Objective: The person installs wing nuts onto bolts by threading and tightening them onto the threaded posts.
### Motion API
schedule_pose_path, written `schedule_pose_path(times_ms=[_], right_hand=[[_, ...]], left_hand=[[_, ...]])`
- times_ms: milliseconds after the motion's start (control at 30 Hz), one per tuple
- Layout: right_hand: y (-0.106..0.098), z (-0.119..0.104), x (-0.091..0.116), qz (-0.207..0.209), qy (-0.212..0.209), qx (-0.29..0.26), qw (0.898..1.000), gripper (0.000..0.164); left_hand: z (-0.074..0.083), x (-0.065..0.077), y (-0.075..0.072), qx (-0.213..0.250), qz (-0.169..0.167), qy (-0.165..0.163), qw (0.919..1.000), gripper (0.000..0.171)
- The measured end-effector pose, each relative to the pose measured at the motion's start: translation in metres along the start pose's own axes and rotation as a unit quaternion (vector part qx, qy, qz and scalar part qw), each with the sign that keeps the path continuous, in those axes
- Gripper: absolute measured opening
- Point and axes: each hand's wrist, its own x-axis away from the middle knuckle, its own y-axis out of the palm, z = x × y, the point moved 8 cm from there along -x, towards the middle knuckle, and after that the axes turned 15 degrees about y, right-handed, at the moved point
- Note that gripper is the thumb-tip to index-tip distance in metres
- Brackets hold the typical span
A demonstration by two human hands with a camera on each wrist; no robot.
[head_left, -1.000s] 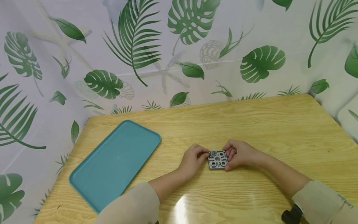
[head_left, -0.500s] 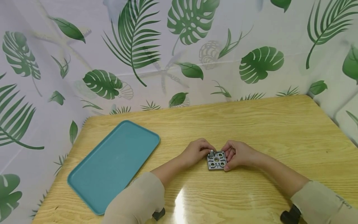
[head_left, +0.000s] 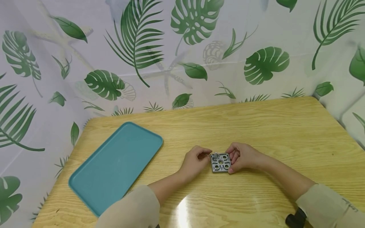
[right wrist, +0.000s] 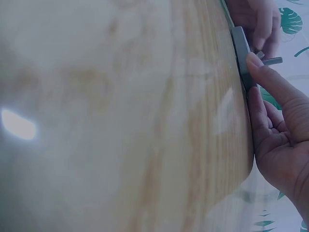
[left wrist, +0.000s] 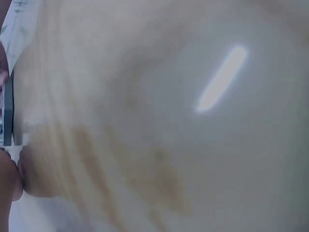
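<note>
A square grey metal plate [head_left: 220, 167] with several round holes lies on the table in the head view. Near its far left corner a small silver bolt [head_left: 215, 155] stands up. My right hand [head_left: 242, 156] grips the plate's right edge, thumb at the near corner and fingers along the side. Bent fingers of my left hand [head_left: 195, 161] are at the far left corner, a little apart from the bolt. In the right wrist view the plate [right wrist: 241, 50] shows edge-on, with thin metal shafts beside the thumb. The left wrist view catches only the plate's dark edge [left wrist: 8, 108].
A teal rectangular tray [head_left: 117, 164] lies to the left on the wooden table [head_left: 256, 126]. A leaf-printed cloth [head_left: 159, 47] hangs behind the table. A black object [head_left: 296, 218] is at the right sleeve.
My left hand reached further over the bolt half a second ago, then drew back left. The right hand keeps its grip and the plate stays nearly in place.
</note>
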Motion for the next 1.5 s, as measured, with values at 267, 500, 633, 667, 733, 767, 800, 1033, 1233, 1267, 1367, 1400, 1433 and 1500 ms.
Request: schedule_pose_path(times_ms=[267, 500, 633, 667, 733, 767, 800, 1033, 1233, 1267, 1367, 1400, 1433, 1500], right_hand=[[-0.001, 0.001, -0.001, 0.003, 0.004, 0.004, 1.0, 0.064], [0.0, 0.002, -0.003, 0.005, 0.003, 0.01, 1.0, 0.065], [-0.001, 0.002, -0.003, 0.005, 0.004, 0.01, 1.0, 0.066], [-0.001, 0.002, -0.003, 0.003, 0.004, 0.009, 1.0, 0.066], [0.0, 0.002, -0.003, -0.002, 0.002, 0.008, 1.0, 0.066], [0.001, 0.002, -0.003, -0.004, 0.003, 0.007, 1.0, 0.066], [0.001, 0.002, -0.003, -0.005, 0.003, 0.007, 1.0, 0.066], [0.0, 0.002, -0.002, -0.002, 0.003, 0.007, 1.0, 0.065], [0.0, 0.002, -0.002, -0.005, 0.006, 0.009, 1.0, 0.064], [0.0, 0.002, -0.002, -0.004, 0.005, 0.009, 1.0, 0.064], [0.0, 0.001, -0.001, -0.006, 0.002, 0.007, 1.0, 0.064], [0.0, 0.001, -0.001, -0.006, 0.001, 0.008, 1.0, 0.064], [0.0, 0.0, -0.001, -0.007, 0.0, 0.008, 1.0, 0.064], [0.0, 0.0, -0.001, -0.009, 0.0, 0.008, 1.0, 0.064]], left_hand=[[0.003, 0.001, 0.001, -0.03, -0.002, 0.011, 0.9995, 0.016], [0.001, -0.016, 0.001, -0.064, -0.08, 0.046, 0.9937, 0.015], [-0.001, -0.03, 0.005, -0.063, -0.139, 0.078, 0.9852, 0.017], [-0.001, -0.033, 0.006, -0.06, -0.153, 0.083, 0.983, 0.017], [-0.002, -0.037, 0.007, -0.052, -0.175, 0.093, 0.9787, 0.018], [-0.003, -0.038, 0.007, -0.051, -0.185, 0.098, 0.9766, 0.018], [-0.003, -0.039, 0.008, -0.049, -0.192, 0.102, 0.9748, 0.018], [-0.005, -0.044, 0.01, -0.05, -0.213, 0.115, 0.9689, 0.018], [-0.005, -0.045, 0.012, -0.051, -0.22, 0.118, 0.967, 0.018], [-0.005, -0.045, 0.012, -0.05, -0.22, 0.118, 0.967, 0.018], [-0.006, -0.046, 0.012, -0.044, -0.218, 0.117, 0.9679, 0.018], [-0.007, -0.046, 0.013, -0.041, -0.217, 0.117, 0.9684, 0.018], [-0.007, -0.046, 0.013, -0.038, -0.215, 0.116, 0.9689, 0.018], [-0.009, -0.047, 0.014, -0.034, -0.212, 0.114, 0.97, 0.018]])
